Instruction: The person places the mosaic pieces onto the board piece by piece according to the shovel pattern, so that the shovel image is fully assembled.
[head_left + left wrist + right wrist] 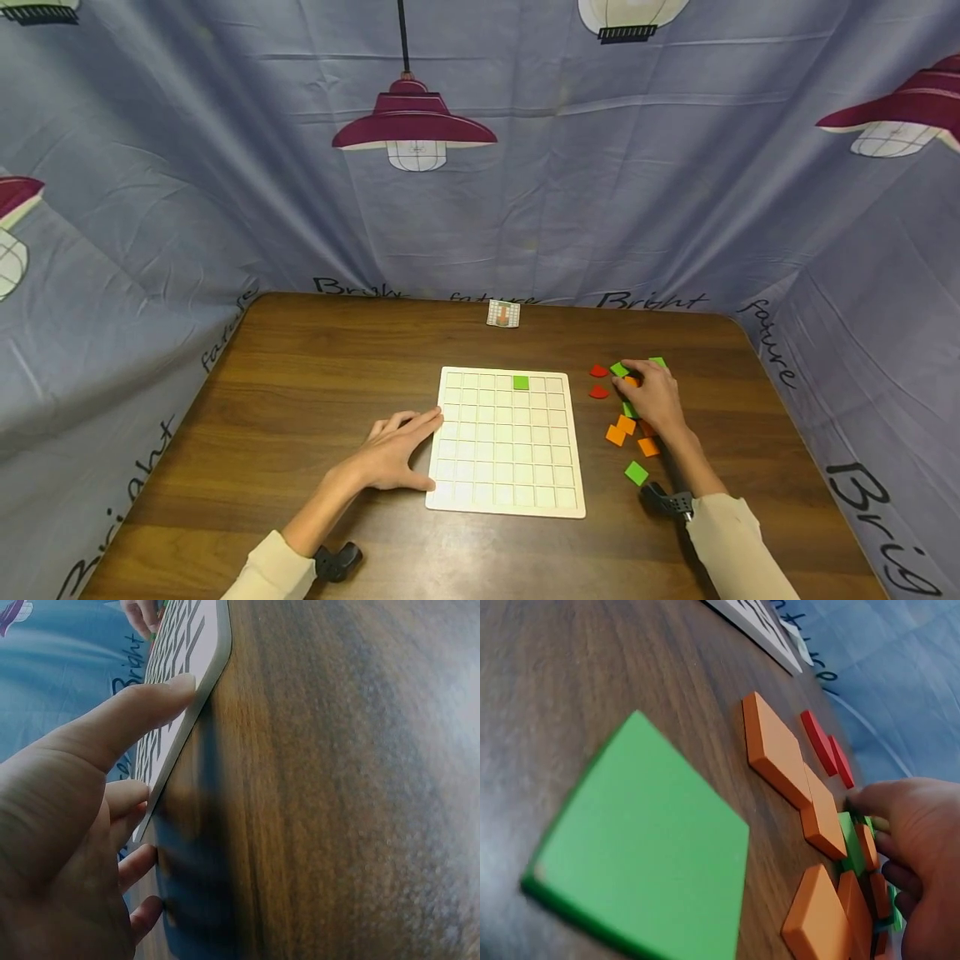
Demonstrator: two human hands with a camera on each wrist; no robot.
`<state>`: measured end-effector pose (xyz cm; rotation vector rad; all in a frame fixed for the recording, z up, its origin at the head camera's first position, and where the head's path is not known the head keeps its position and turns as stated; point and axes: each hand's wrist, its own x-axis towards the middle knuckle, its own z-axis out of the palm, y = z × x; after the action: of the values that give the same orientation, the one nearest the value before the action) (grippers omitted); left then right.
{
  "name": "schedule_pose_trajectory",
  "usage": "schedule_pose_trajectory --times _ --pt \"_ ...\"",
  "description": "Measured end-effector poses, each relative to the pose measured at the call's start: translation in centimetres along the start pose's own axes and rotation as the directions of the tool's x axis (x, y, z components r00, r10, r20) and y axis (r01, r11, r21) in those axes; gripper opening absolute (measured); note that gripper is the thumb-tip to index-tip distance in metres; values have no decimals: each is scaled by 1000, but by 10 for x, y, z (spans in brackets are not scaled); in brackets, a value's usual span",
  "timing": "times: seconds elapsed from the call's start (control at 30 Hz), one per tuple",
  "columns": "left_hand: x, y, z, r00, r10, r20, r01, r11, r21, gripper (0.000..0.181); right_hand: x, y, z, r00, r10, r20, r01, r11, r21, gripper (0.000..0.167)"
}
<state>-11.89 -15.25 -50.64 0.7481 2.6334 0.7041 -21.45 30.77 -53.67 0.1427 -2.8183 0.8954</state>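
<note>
A pale gridded board [495,442] lies on the table, a green square [521,382] in its top row. My left hand [393,454] rests at the board's left side, fingers spread; in the left wrist view the thumb of the left hand [67,795] lies on the board's edge [180,735]. My right hand [654,396] is over the loose pieces, thumb and forefinger at a green square [618,369]; whether they pinch it I cannot tell. In the right wrist view the fingertips of the right hand [930,847] are partly hidden among green and orange pieces.
Orange squares [616,435] and a green square [636,473] lie nearer the front. Two red pieces [598,392] sit left of my right hand. A small patterned card [503,313] is at the table's back edge, before a blue curtain [525,208].
</note>
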Motion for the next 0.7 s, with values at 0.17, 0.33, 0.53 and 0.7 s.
schedule_pose_trajectory --times 0.17,0.33,0.53,0.7 --pt "2 2 -1 1000 -7 15 7 1000 4 96 2 0 1 1000 30 -1 -30 1000 1 37" --pt "2 2 -1 1000 -8 30 7 1000 21 94 3 -2 2 999 44 -1 -44 999 11 37" --pt "1 3 -3 999 13 42 -15 999 41 90 1 -16 2 1000 -2 -24 3 998 68 36" --pt "0 2 -4 999 22 39 -25 998 54 90 1 -39 5 998 -64 -13 65 988 137 36"
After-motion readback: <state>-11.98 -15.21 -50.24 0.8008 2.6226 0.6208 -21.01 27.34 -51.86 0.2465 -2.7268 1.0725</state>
